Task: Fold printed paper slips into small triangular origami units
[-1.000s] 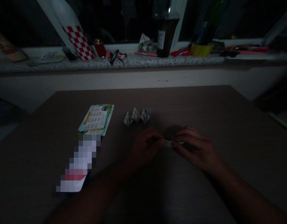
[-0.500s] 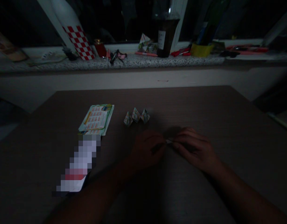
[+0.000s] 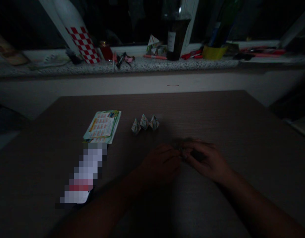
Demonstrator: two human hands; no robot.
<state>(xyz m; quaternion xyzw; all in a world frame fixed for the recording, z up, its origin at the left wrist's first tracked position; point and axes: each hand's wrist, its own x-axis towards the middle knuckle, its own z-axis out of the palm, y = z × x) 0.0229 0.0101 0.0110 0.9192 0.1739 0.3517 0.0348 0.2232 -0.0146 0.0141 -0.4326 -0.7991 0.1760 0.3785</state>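
Close together over the table, my left hand (image 3: 164, 162) and my right hand (image 3: 208, 158) meet at the fingertips. Between them is a small folded piece of paper (image 3: 182, 150), mostly hidden by the fingers and dim. Both hands are closed on it in a pinch. Beyond my left hand, three small folded paper shapes (image 3: 144, 122) with pointed tops stand side by side. Left of these lies a stack of printed paper cards (image 3: 102, 125) with calendar-like grids.
A phone-like object with a blurred-out screen (image 3: 86, 175) lies beside my left forearm. Behind the wooden table (image 3: 204, 109), a stone sill (image 3: 142, 66) holds a red-and-white checkered bottle (image 3: 84, 44), a dark cup (image 3: 175, 39), a yellow container (image 3: 214, 53) and several pens.
My left hand has turned and moved slightly down and right, its fingers now covering more of the paper. My right hand's fingers have shifted a little. The three paper shapes stay put.
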